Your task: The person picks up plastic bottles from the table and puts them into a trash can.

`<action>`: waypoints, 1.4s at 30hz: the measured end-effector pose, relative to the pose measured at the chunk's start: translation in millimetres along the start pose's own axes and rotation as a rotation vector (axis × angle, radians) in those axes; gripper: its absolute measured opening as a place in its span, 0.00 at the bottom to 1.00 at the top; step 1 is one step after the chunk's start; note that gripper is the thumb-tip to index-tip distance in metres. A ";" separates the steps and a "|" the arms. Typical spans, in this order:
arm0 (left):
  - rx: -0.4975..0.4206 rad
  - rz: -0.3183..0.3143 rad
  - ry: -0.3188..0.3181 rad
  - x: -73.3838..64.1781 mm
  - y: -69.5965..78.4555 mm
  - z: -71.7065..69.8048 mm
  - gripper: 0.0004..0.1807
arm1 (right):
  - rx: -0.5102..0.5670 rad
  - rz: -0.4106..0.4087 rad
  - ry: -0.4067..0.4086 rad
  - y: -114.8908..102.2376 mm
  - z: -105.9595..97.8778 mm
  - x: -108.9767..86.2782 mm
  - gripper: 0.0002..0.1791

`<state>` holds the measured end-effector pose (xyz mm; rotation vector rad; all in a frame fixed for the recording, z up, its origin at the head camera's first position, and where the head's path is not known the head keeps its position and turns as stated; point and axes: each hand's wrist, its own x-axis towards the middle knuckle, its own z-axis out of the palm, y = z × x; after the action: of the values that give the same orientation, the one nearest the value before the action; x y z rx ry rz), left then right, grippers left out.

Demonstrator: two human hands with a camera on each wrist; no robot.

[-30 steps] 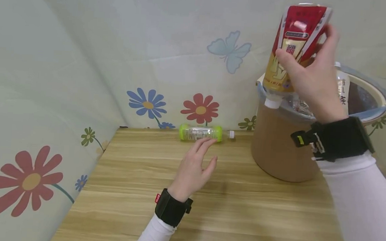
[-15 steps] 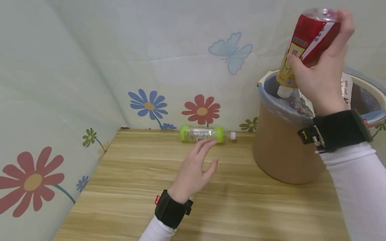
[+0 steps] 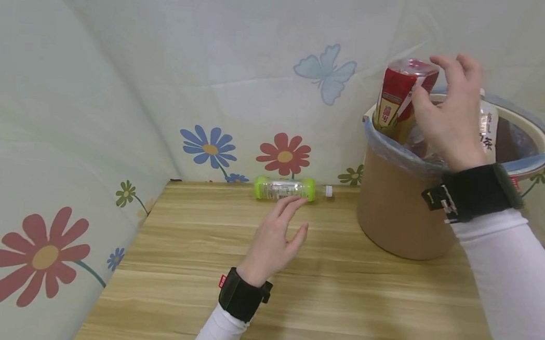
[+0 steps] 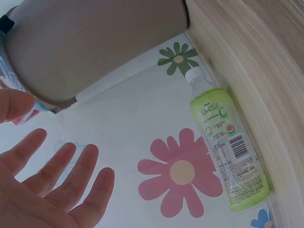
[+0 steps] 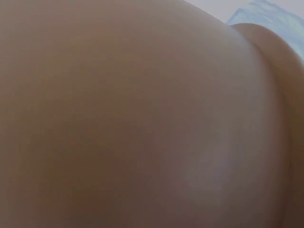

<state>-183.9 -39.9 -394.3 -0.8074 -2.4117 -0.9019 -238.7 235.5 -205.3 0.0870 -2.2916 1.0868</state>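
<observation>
In the head view, a drink bottle with a red and yellow label [image 3: 397,97] stands upside down and tilted inside the left rim of a brown bin [image 3: 401,209]. Its neck is hidden below the rim. My right hand [image 3: 454,108] is over the bin with fingers spread and the thumb right at the bottle's side. Low over the table, my left hand [image 3: 270,237] stays relaxed and holds nothing. A clear bottle with a green label [image 4: 230,152] lies on its side by the wall, just beyond the left fingertips in the head view.
The bin has a blue plastic liner [image 3: 386,148] over its rim, and a white-labelled bottle [image 3: 488,126] is inside. A flower-printed cloth [image 3: 240,85] backs the wooden table [image 3: 191,269]. A blurred brown surface [image 5: 142,114] fills most of the right wrist view.
My right hand has lowered the red and yellow bottle into the bin and let go of it, its fingers now spread. The left hand and the green-labelled bottle have not moved.
</observation>
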 end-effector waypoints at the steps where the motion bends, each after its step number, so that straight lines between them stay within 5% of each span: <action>1: 0.001 -0.001 0.000 -0.1 0.1 0.1 0.26 | -0.017 -0.033 -0.023 0.7 0.7 0.1 0.30; 6: 0.003 -0.001 0.000 -0.6 0.5 0.6 0.26 | -0.118 -0.106 -0.106 0.6 -1.0 1.7 0.28; 20: -0.015 0.000 -0.017 -2.5 -1.4 1.2 0.22 | -0.353 0.024 -0.151 2.3 -14.5 -10.9 0.29; 33: -0.013 -0.018 -0.029 -3.5 -3.0 -0.7 0.21 | -0.208 -0.029 -0.145 1.5 -2.6 -24.5 0.30; 36: -0.019 -0.017 -0.023 -3.8 -4.3 -1.6 0.21 | -0.179 -0.114 -0.094 0.0 1.2 -29.1 0.26; 42: -0.011 -0.017 -0.022 -3.7 -9.1 -2.9 0.20 | -0.090 -0.335 0.163 -7.5 17.1 -41.6 0.16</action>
<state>-186.6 -48.8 -398.4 -0.8059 -2.4378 -0.9177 -210.7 210.4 -231.0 0.3224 -2.0820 0.7884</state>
